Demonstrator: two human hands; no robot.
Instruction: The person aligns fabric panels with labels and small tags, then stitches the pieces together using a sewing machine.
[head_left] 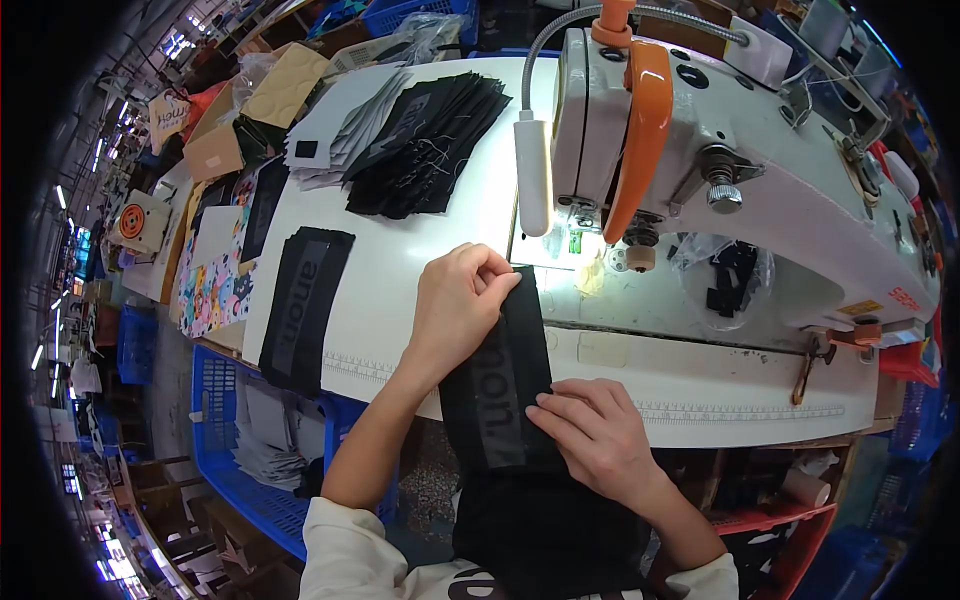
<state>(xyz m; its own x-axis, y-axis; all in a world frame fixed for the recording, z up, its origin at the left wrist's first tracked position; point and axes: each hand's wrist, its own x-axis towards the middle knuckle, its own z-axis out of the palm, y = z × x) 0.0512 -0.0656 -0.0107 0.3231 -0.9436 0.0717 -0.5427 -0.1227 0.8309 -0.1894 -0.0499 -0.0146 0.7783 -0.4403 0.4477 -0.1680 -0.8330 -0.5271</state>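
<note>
The left hand (455, 310) pinches the top corner of the black cloth (500, 390), and the right hand (598, 435) grips its right edge lower down, though the thumb is hard to make out. The cloth hangs over the table's (420, 130) front edge, left of the sewing machine (740, 150), with grey lettering facing up.

Left hand (455, 308) pinches upper end of black fabric strip (508, 395) with grey lettering, around six o'clock. Right hand (602, 440), toward five o'clock, touches strip's right edge. Strip overlaps near edge of white counter (410, 245). White sewing machine (760, 165) spans one to three o'clock; lit lamp (534, 180) at one. Fanned black pieces (430, 145) at eleven o'clock, beside pale sheets (335, 125). Lettered black pile (306, 310) at nine, blue crate (222, 420) at eight.
</note>
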